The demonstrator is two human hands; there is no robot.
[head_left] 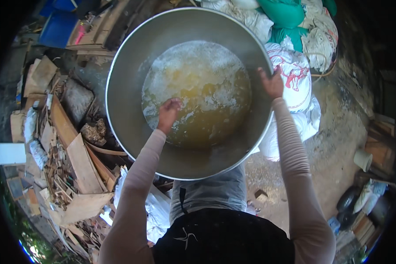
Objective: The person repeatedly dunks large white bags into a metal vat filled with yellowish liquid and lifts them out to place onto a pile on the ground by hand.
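Observation:
A large round metal pot [123, 83] stands in front of me, holding cloudy yellowish liquid [202, 105] with white foam on its far side. Over the left part of the liquid is my left hand [168, 115], its fingers curled in. What they hold, if anything, is hidden, and I cannot tell whether the fingertips touch the liquid. My right hand [272, 84] grips the pot's right rim, one digit inside the wall and the others over the outside.
White sacks with red print [292, 79] lean by the pot's right side, with green sacks [284, 15] behind. Broken boards and wood scraps [81, 165] cover the left ground. At the right lie a whitish bucket [363, 159] and dark round objects [348, 199]. A small brown block [261, 195] sits on the floor.

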